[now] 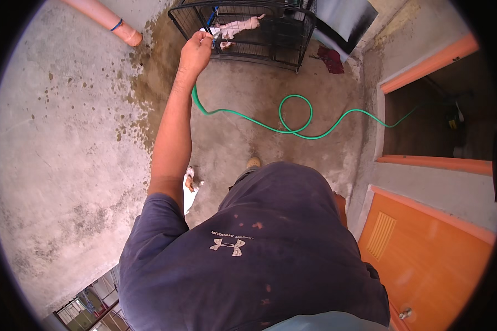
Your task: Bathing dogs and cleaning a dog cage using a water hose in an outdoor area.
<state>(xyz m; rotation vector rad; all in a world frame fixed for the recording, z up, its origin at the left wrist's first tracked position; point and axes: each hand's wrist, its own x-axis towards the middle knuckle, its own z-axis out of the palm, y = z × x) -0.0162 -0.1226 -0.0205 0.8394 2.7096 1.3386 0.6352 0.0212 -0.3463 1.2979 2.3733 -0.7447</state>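
My left hand is raised at the near left corner of a black wire cage, its fingers closed in a pinch by the bars. What they pinch is too small and hidden to make out. Inside the cage a pale, pinkish-white dog is partly seen through the bars, with a blue strap near it. A green hose loops over the floor and passes out of sight behind my left forearm. Only a patch of skin shows beyond my shirt's right side; my right hand is hidden.
A white and brown dog stands below my left arm, partly covered by it. Wet patches mark the concrete wall, where an orange pipe runs. To the right are a dark red cloth, an open doorway and an orange door.
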